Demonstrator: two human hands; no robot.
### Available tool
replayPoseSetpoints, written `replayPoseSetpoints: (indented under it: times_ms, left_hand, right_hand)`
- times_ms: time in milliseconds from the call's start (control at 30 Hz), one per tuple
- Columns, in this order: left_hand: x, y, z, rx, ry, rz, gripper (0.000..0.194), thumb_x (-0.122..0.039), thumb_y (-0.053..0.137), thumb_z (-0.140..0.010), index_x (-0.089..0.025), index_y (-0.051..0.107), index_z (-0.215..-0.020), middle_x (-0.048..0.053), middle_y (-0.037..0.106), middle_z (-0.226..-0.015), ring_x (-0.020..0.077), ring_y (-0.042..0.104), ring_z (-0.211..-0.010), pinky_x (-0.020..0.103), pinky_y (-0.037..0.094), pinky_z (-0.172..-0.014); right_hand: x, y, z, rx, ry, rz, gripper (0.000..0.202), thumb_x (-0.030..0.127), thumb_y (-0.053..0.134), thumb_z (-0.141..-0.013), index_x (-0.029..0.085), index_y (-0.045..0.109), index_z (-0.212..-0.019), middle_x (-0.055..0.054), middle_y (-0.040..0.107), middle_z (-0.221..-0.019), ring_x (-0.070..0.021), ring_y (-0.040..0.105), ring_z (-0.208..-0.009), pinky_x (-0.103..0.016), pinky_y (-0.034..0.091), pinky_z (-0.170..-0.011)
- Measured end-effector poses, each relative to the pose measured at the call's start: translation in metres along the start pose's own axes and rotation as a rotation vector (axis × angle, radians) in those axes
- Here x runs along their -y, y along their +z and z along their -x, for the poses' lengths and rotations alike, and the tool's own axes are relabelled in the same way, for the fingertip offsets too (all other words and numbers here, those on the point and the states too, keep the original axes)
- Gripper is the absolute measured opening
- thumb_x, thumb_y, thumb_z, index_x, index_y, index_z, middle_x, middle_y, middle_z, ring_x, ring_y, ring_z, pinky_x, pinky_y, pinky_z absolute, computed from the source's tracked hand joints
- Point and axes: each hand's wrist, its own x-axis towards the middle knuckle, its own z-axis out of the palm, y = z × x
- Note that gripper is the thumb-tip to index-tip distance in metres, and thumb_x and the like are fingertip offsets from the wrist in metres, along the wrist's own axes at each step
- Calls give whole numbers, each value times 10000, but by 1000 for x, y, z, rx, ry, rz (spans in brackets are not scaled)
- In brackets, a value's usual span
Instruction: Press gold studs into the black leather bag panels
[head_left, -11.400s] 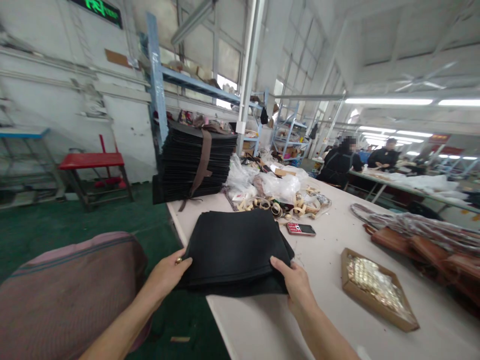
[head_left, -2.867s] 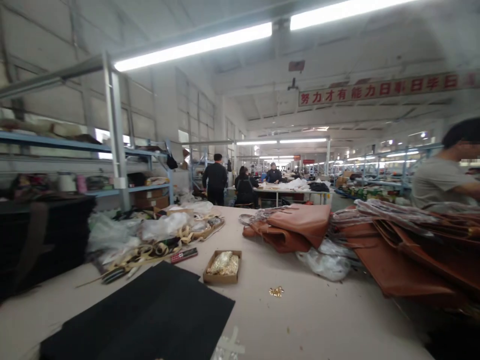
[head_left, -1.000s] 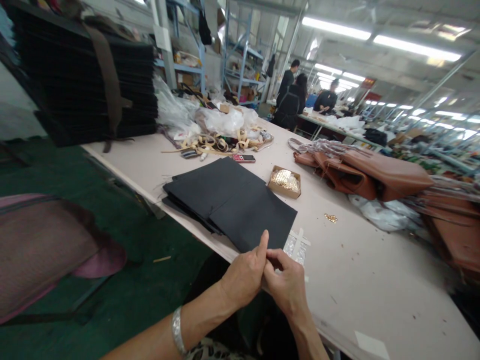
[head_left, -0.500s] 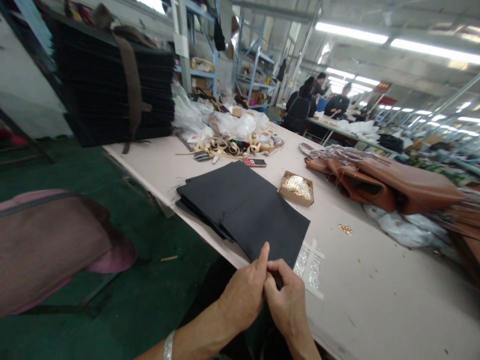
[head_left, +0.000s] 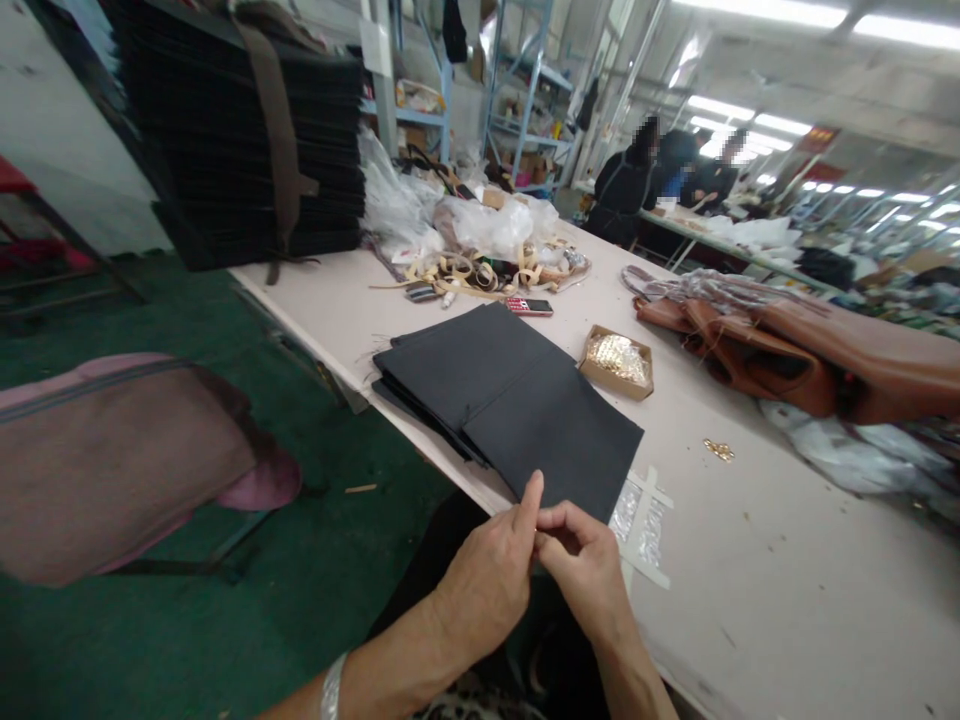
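Observation:
My left hand and my right hand meet at the table's near edge, over my lap. The left forefinger points up while its other fingers are curled. My right thumb and forefinger pinch close against it. Whatever lies between the fingertips is too small and hidden to make out. Just beyond the fingers is a loose stack of flat black panels, its near corner partly behind my hands. To the right, a small cardboard box holds shiny gold pieces, and a few loose gold pieces lie on the table.
A plastic patch taped down is beside the black panels. Brown leather bags lie at the right. A phone, plastic bags and a tall strapped black stack stand farther back. A covered chair is at left; people are beyond.
The view has shifted, so the table and its things appear slightly farther right and higher. My hands stay together, with the right fingers a little more extended toward the left forefinger.

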Motion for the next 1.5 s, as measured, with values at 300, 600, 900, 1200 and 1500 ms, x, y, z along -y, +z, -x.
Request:
replayPoseSetpoints:
  times_ms: [300, 600, 900, 1200, 1500]
  left_hand:
    - [0, 4, 5, 38, 20, -109, 769, 1, 346, -829, -146, 58, -1527, 140, 624, -1122, 244, 599, -998, 430, 534, -876]
    - [-2, 10, 6, 11, 41, -179, 774, 0, 321, -851, -177, -14, -1526, 130, 619, -1106, 238, 609, -973, 420, 545, -857]
    - [-5, 8, 7, 28, 1, -113, 770, -7, 343, -833, -161, 43, -1525, 136, 629, -1151, 233, 618, -1017, 425, 539, -892]
    - [-1, 5, 7, 43, -47, 29, 681, -42, 333, -838, -18, 168, -1498, 208, 617, -1225, 244, 620, -1079, 416, 514, -942]
    - [7, -1, 5, 160, -123, 58, 732, -81, 341, -862, -100, 51, -1534, 160, 691, -1085, 256, 673, -982, 410, 528, -840]
  right_hand:
    - [-4, 0, 9, 1, 42, -178, 106, 174, 613, -722, 164, 704, -775, -14, 701, -738, -166, 646, -721, -253, 512, -697]
    - [-11, 3, 12, -52, 9, -171, 154, 108, 533, -660, 169, 633, -760, 20, 629, -694, -130, 573, -658, -221, 466, -625]
    - [-8, 10, 15, -77, -53, -38, 168, 86, 488, -718, 180, 584, -818, 14, 615, -755, -146, 570, -708, -244, 463, -660]
    - [-14, 10, 16, -45, -25, -56, 131, 109, 544, -787, 186, 635, -842, 9, 662, -791, -145, 599, -736, -244, 473, -682]
    - [-14, -7, 17, 140, 66, -191, 252, 230, 676, -807, 210, 717, -1055, -35, 719, -950, -182, 657, -879, -297, 513, -812]
